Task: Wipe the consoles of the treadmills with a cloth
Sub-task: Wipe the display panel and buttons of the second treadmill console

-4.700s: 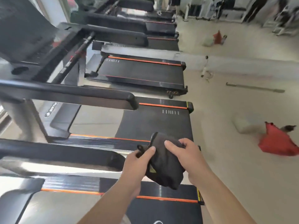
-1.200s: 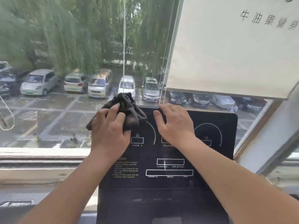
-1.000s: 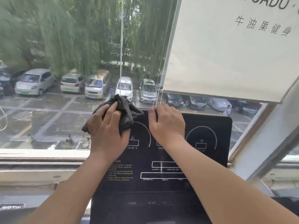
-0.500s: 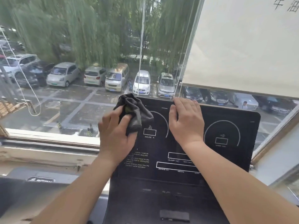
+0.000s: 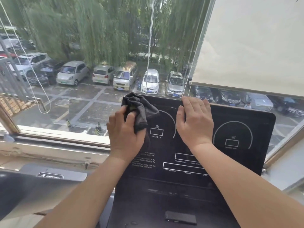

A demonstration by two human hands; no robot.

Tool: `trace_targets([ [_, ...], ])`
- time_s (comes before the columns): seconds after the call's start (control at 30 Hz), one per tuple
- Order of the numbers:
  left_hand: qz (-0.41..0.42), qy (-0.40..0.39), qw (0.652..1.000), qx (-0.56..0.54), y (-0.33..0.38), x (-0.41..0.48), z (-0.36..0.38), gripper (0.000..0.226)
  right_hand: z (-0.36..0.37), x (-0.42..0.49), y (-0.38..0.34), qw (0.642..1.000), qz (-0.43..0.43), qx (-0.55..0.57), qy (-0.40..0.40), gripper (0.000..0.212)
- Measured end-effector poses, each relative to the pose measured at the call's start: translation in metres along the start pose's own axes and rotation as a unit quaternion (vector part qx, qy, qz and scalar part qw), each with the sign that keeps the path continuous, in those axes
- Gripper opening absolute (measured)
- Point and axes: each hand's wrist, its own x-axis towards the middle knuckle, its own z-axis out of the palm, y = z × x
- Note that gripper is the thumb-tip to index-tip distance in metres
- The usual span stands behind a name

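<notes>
A bunched dark grey cloth (image 5: 137, 109) was gripped by the left hand (image 5: 125, 134) and pressed against the glossy black treadmill console (image 5: 238, 162), upper left. The right hand (image 5: 195, 124) was laid flat, open, top centre.

Both forearms reach forward; left hand (image 5: 125, 134) curled in a grip, right hand (image 5: 195, 122) flat, fingers together

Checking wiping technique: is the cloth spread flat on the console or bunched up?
Bunched up. The cloth is a crumpled wad gripped by the left hand at the console's upper left.
</notes>
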Motion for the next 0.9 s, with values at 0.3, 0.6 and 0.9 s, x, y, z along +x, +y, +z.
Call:
trace_targets([
  [0.3, 0.38, -0.168, 0.908, 0.058, -0.028, -0.013, -0.014, 0.046, 0.001, 0.001, 0.002, 1.0, -0.001, 0.003, 0.0, 0.04],
  [0.6, 0.195, -0.075, 0.978, 0.0, 0.02, -0.039, 0.004, 0.058, -0.013, 0.004, 0.0, 0.998, 0.017, 0.032, -0.057, 0.048],
  [0.9, 0.204, -0.056, 0.976, 0.052, 0.007, 0.009, -0.011, 0.053, -0.057, 0.032, 0.041, 0.963, -0.031, 0.057, -0.26, 0.052],
])
